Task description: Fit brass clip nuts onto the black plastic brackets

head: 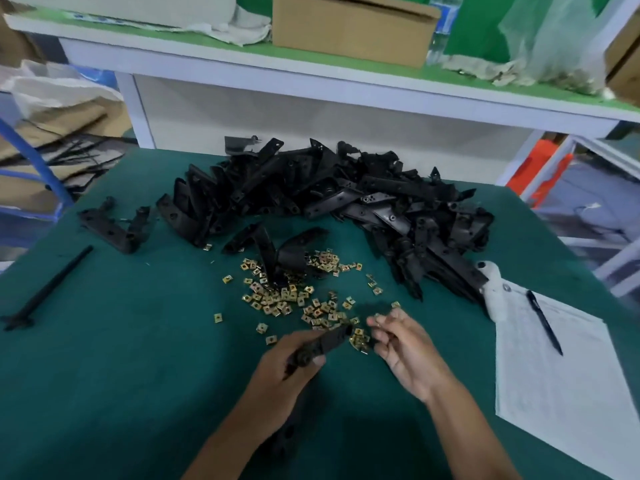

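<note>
Between left-hand fingers (317,360) (curled tight), one black bracket (330,341).

head | worn on head | faces forward and down over green table (104,341) | wide-angle, hands near

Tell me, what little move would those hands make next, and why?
Probably the right hand brings the small piece pinched at its fingertips, likely a brass nut, to the free end of the black bracket that the left hand holds, since the two are apart.
</note>
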A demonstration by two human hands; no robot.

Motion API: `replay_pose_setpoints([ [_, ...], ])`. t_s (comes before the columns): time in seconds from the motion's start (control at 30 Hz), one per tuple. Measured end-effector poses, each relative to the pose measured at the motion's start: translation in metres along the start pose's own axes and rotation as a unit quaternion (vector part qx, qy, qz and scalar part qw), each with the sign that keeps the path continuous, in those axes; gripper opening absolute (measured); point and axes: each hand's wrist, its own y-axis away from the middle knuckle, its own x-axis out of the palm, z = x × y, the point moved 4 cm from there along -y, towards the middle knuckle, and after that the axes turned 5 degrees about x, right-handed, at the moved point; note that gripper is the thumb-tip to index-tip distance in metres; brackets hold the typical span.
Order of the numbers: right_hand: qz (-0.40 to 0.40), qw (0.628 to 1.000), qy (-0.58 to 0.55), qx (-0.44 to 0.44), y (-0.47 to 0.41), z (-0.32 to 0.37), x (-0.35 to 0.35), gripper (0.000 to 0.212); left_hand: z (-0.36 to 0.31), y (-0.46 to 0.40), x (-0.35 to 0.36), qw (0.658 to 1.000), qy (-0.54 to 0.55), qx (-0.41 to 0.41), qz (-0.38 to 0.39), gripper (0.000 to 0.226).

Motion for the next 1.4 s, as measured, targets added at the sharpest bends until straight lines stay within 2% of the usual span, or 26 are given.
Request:
replay_pose_setpoints([
  [0.1, 0.023, 0.999, 0.019, -0.017, -0.004, -0.001, 0.006, 0.008, 0.000, -0.006, 0.003, 1.000, -0.011, -0.002, 0.003, 0.020],
  [0.2, 0.043, 0.998, 0.043, -0.032, -0.006, -0.001, 0.012, 0.024, 0.004, -0.010, -0.002, 0.999, -0.009, -0.034, -0.012, 0.021],
  [0.27, 0.050, 0.996, 0.066, -0.046, -0.006, -0.003, 0.013, 0.021, 0.004, -0.010, -0.004, 0.999, 0.014, -0.040, -0.024, 0.026],
  [0.4, 0.041, 0.986, 0.142, -0.078, -0.012, -0.004, 0.012, 0.018, 0.006, -0.008, -0.006, 0.997, 0.044, -0.055, -0.042, 0.017],
  [0.5, 0.010, 0.959, 0.252, -0.126, -0.016, 0.001, 0.010, 0.012, 0.008, -0.008, -0.005, 0.997, 0.044, -0.054, -0.032, 0.021],
  [0.57, -0.006, 0.946, 0.284, -0.158, -0.019, 0.006, 0.010, 0.014, 0.008, -0.008, -0.004, 0.998, 0.041, -0.048, -0.021, 0.022],
  [0.67, -0.007, 0.946, 0.270, -0.180, -0.018, 0.011, 0.015, 0.018, 0.009, -0.008, -0.004, 0.998, 0.038, -0.043, -0.012, 0.023],
  [0.77, -0.008, 0.954, 0.235, -0.184, -0.016, 0.013, 0.021, 0.010, 0.010, -0.008, -0.005, 0.998, 0.037, -0.042, -0.010, 0.024],
  [0.83, -0.003, 0.956, 0.228, -0.185, -0.015, 0.013, 0.024, 0.017, 0.011, -0.008, -0.005, 0.999, 0.035, -0.040, -0.009, 0.029],
  [0.93, 0.019, 0.959, 0.234, -0.161, -0.013, 0.011, 0.028, 0.015, 0.012, -0.009, -0.006, 0.999, 0.039, -0.035, -0.010, 0.032],
  [1.07, 0.041, 0.978, 0.174, -0.111, -0.010, 0.006, 0.034, 0.025, 0.012, -0.009, -0.006, 0.998, 0.049, -0.031, -0.013, 0.030],
  [1.13, 0.051, 0.980, 0.159, -0.108, -0.008, 0.005, 0.035, 0.020, 0.012, -0.008, -0.006, 0.998, 0.048, -0.031, -0.012, 0.031],
  [1.2, 0.027, 0.981, 0.161, -0.106, -0.008, 0.004, 0.032, 0.019, 0.012, -0.008, -0.005, 0.999, 0.042, -0.033, -0.009, 0.031],
  [1.27, -0.036, 0.960, 0.236, -0.143, -0.008, 0.006, 0.026, 0.023, 0.013, -0.008, -0.006, 0.999, 0.034, -0.033, -0.009, 0.032],
  [1.3, -0.075, 0.929, 0.318, -0.175, -0.008, 0.009, 0.023, 0.019, 0.013, -0.008, -0.006, 0.999, 0.032, -0.032, -0.010, 0.032],
  [1.33, -0.096, 0.880, 0.419, -0.204, -0.008, 0.012, 0.022, 0.011, 0.013, -0.008, -0.006, 0.999, 0.031, -0.033, -0.012, 0.031],
  [1.4, -0.073, 0.770, 0.595, -0.219, -0.008, 0.009, 0.026, 0.026, 0.014, -0.008, -0.006, 0.999, 0.033, -0.034, -0.012, 0.031],
])
